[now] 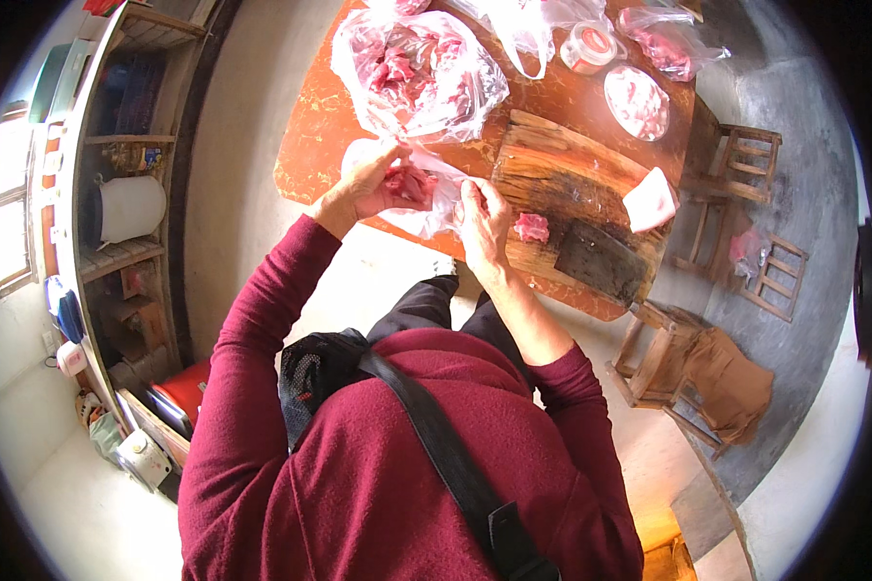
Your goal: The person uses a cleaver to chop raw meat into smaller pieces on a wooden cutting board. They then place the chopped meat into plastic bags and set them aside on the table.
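Over the table's near edge, my left hand (366,186) is closed on one side of a small clear plastic bag (443,184). Raw red meat (410,184) lies in the bag, close to my left fingers. My right hand (484,221) pinches the bag's other side between thumb and fingers. To the right is a wooden cutting board (552,160). On it are a small piece of meat (531,228), a broad dark cleaver blade (601,261) and a pale pink slab of fat or meat (651,200). A large clear bag of cut meat (421,82) sits just beyond my hands.
The reddish-brown table (305,145) also carries a round dish of pale meat (637,103), a lidded plastic tub (591,45), white plastic bags (523,24) and another bag of meat (664,44). Wooden chairs (746,165) and a stool (649,353) stand right; shelves (131,140) line the left.
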Available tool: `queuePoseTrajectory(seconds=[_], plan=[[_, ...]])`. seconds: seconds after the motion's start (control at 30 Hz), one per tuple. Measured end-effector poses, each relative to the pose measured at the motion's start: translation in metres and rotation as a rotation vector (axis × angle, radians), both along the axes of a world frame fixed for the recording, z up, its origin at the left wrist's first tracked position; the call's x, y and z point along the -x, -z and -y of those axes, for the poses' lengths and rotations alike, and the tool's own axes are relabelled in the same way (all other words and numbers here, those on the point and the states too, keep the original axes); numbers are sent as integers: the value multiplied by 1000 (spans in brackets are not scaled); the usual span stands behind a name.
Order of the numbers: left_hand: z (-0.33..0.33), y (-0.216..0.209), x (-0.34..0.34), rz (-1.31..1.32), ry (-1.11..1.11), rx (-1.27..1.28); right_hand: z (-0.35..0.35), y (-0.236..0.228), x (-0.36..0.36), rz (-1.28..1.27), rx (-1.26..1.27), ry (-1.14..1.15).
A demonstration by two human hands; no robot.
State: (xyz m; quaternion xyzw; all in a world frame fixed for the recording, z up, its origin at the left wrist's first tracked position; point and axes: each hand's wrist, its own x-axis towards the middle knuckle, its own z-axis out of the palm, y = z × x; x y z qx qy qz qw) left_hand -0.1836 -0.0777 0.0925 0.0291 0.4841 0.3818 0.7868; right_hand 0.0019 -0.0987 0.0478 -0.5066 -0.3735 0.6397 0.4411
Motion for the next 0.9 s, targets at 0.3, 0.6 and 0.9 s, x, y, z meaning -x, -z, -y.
queuePoseTrajectory(seconds=[0.3, 0.6, 0.9], plan=[[35, 13, 23, -1166, 596, -527, -13, -35, 9, -19, -16, 14], [43, -49, 29, -1415, 126, -751, -19, -56, 25, 55, -250, -247], [84, -14, 69, -1252, 49, -513, -5, -36, 69, 477, -618, -362]])
